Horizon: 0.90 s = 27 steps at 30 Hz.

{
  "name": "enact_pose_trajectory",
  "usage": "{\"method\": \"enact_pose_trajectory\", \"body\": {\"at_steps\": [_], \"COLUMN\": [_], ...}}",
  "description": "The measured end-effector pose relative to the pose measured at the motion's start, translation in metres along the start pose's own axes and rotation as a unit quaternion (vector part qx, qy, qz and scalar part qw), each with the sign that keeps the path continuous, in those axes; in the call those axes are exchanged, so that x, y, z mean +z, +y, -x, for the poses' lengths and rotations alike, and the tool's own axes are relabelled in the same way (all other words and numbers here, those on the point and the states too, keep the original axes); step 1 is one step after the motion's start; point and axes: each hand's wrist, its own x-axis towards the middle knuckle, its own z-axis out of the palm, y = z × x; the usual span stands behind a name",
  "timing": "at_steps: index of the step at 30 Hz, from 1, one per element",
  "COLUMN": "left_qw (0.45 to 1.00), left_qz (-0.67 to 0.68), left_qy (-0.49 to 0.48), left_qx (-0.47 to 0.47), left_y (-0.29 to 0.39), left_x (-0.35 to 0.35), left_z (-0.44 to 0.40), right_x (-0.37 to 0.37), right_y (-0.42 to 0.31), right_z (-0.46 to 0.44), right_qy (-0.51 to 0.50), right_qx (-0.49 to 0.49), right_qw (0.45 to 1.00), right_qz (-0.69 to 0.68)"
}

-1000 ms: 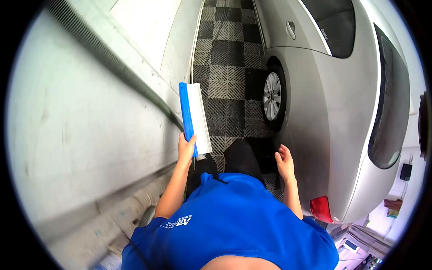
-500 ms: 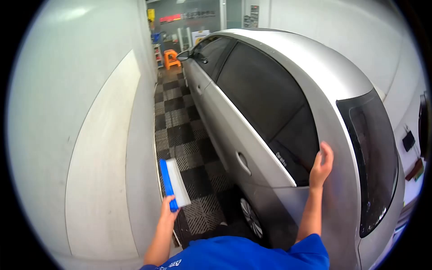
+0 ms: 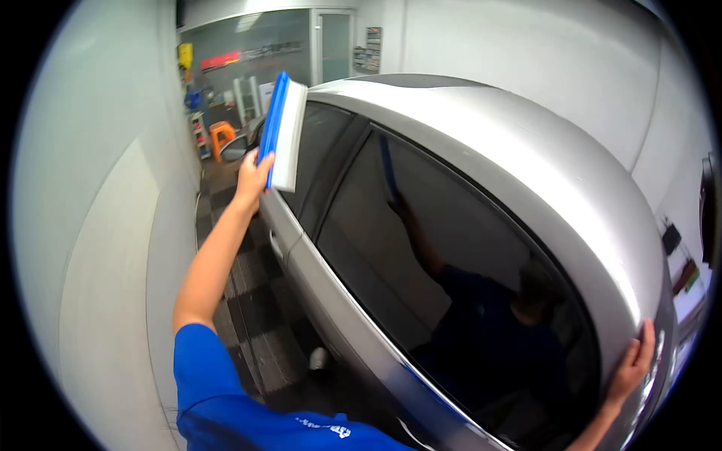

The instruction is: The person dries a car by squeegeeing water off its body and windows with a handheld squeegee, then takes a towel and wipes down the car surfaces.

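My left hand grips the lower end of a squeegee with a blue handle and a wide whitish blade. It is raised in front of the silver car, near the front side window; I cannot tell whether the blade touches the car. My right hand lies with its fingers stretched out against the rear pillar, behind the dark rear side window. My arm, blue shirt and the squeegee are mirrored in that window.
A pale wall runs close along the left. Between it and the car lies a checkered tile floor. Ahead stand an orange stool and a glass partition. The side mirror sticks out toward the wall.
My left hand has lifted the squeegee from low beside the wall to roof height. My right hand has come down onto the rear pillar. The view has shifted nearer the car.
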Motion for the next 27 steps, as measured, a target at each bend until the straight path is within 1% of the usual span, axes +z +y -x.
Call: {"method": "enact_pose_trajectory", "body": {"at_steps": [1, 2, 3, 4, 5, 6, 7, 9, 10, 11, 12, 13, 14, 15, 16, 17, 18, 20, 21, 22, 23, 24, 25, 26, 27], "left_qw": [0.999, 0.996, 0.911, 0.925, 0.898, 0.862, 0.834, 0.772, 0.762, 0.764, 0.744, 0.723, 0.735, 0.741, 0.752, 0.765, 0.764, 0.778, 0.776, 0.803, 0.799, 0.8, 0.763, 0.766, 0.734], "left_qz": [-0.02, -0.089, -0.304, -0.292, -0.381, -0.473, -0.528, -0.625, -0.641, -0.64, -0.668, -0.689, -0.676, -0.67, -0.655, -0.642, -0.638, -0.591, -0.563, -0.425, -0.432, -0.366, -0.209, -0.189, -0.139], "left_qy": [0.027, 0.016, 0.115, 0.107, 0.108, 0.101, 0.088, 0.062, 0.045, 0.039, -0.008, -0.046, -0.048, -0.028, -0.037, -0.042, -0.087, -0.161, -0.208, -0.231, -0.276, -0.304, -0.388, -0.374, -0.412], "left_qx": [-0.005, 0.015, 0.254, 0.219, 0.192, 0.154, 0.132, 0.095, 0.08, 0.075, 0.032, -0.007, -0.001, -0.035, -0.057, -0.034, 0.023, 0.135, 0.196, 0.347, 0.314, 0.366, 0.473, 0.488, 0.521], "left_y": [-0.021, -0.055, -0.112, -0.099, -0.087, -0.113, -0.119, -0.148, -0.161, -0.18, -0.201, -0.222, -0.237, -0.234, -0.224, -0.226, -0.231, -0.197, -0.18, -0.137, -0.114, -0.087, -0.022, -0.029, -0.003], "left_x": [-0.007, -0.013, -0.002, -0.007, -0.006, -0.01, -0.01, -0.013, -0.013, -0.013, -0.01, -0.005, 0.002, 0.024, 0.03, 0.071, 0.099, 0.201, 0.263, 0.369, 0.363, 0.406, 0.437, 0.441, 0.431], "left_z": [-0.038, -0.113, -0.215, -0.23, -0.256, -0.306, -0.339, -0.403, -0.428, -0.45, -0.473, -0.493, -0.501, -0.504, -0.508, -0.525, -0.535, -0.542, -0.54, -0.5, -0.481, -0.445, -0.352, -0.349, -0.312], "right_x": [0.029, 0.035, 0.022, 0.005, 0.006, 0.045, 0.062, 0.114, 0.133, 0.141, 0.153, 0.15, 0.142, 0.14, 0.158, 0.144, 0.134, 0.137, 0.14, 0.137, 0.136, 0.137, 0.137, 0.139, 0.138], "right_y": [-0.016, -0.014, 0.015, 0.022, 0.01, -0.017, -0.043, -0.124, -0.148, -0.165, -0.17, -0.163, -0.159, -0.156, -0.166, -0.184, -0.174, -0.185, -0.181, -0.183, -0.178, -0.181, -0.183, -0.182, -0.185], "right_z": [-0.008, -0.006, 0.003, 0.006, -0.005, -0.024, -0.036, -0.058, -0.064, -0.064, -0.065, -0.062, -0.057, -0.053, -0.07, -0.06, -0.047, -0.055, -0.062, -0.049, -0.055, -0.047, -0.044, -0.057, -0.053], "right_qy": [-0.006, 0.001, 0.003, 0.008, 0.015, 0.011, 0.013, 0.003, -0.005, -0.001, 0.0, 0.01, 0.023, 0.041, 0.045, 0.061, 0.08, 0.094, 0.114, 0.141, 0.134, 0.134, 0.136, 0.134, 0.133], "right_qx": [0.009, 0.049, 0.101, 0.101, 0.119, 0.138, 0.139, 0.073, 0.044, 0.036, 0.042, 0.034, 0.029, 0.035, 0.024, 0.047, 0.046, 0.018, 0.034, 0.062, 0.045, 0.039, 0.05, 0.05, 0.044], "right_qw": [0.999, 0.997, 0.993, 0.993, 0.99, 0.988, 0.988, 0.99, 0.977, 0.982, 0.979, 0.974, 0.967, 0.967, 0.959, 0.962, 0.96, 0.952, 0.962, 0.968, 0.97, 0.97, 0.967, 0.967, 0.969], "right_qz": [-0.039, -0.055, -0.066, -0.066, -0.071, -0.072, -0.064, 0.118, 0.207, 0.188, 0.198, 0.224, 0.253, 0.249, 0.28, 0.263, 0.265, 0.29, 0.244, 0.2, 0.197, 0.198, 0.211, 0.211, 0.205]}}
